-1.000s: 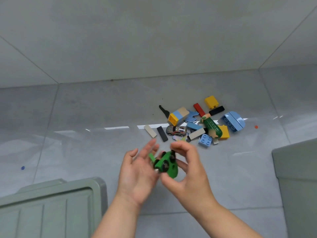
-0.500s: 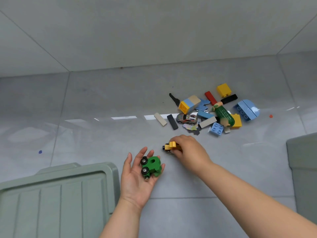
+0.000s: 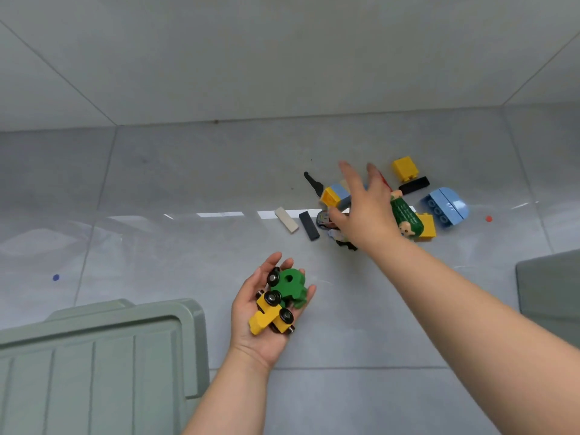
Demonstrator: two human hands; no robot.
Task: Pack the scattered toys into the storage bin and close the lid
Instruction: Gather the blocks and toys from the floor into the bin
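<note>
One green toy [image 3: 290, 285] and one yellow toy [image 3: 266, 318], two together, lie on the upturned left hand [image 3: 246, 309], fingers loosely straight, near the toy pile [image 3: 405, 215]. The right hand [image 3: 364, 211] hovers over this pile, fingers spread.

Toy cars [image 3: 277, 301] lying in left hand [image 3: 266, 340]; right hand [image 3: 364, 211] hovering over toy pile [image 3: 411, 218]; lid [image 3: 94, 365] sitting left, bin [image 3: 549, 293] right.

Only one camera is watching: it is riding on the person's head, looking forward and steeply down at the grey tiled floor [image 3: 163, 252]. It is sitting close above the right forearm [image 3: 455, 296], taking in the toy pile [image 3: 406, 215] near the floor's far edge, where the wall [image 3: 282, 58] is rising.
</note>
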